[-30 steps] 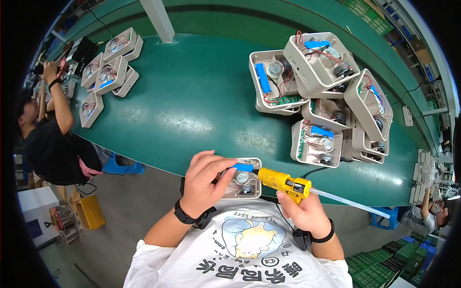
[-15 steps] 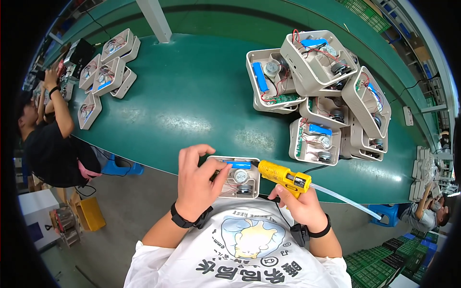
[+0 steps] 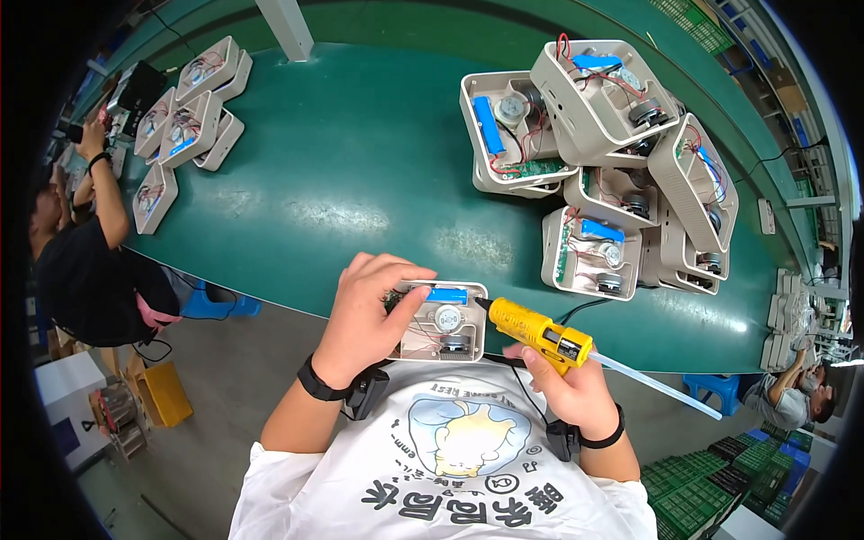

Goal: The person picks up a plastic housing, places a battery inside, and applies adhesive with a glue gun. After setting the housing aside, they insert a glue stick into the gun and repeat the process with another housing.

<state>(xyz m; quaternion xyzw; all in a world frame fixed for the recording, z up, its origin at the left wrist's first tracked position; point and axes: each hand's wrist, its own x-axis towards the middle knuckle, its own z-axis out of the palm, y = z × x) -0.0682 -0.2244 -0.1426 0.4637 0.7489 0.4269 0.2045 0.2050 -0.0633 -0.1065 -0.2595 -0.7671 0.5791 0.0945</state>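
Left fingers curved over casing, right fingers around glue gun

My white shirt is loose, with short sleeves, and its front carries a pale yellow cartoon cat lying on a rounded light-blue patch, with small dark doodles and a row of bold dark lettering near it. My left hand and right hand are bare. A black strap circles my left wrist and a slimmer black band my right, each with a small black box beside it, and a thin black cable curves near the right one.
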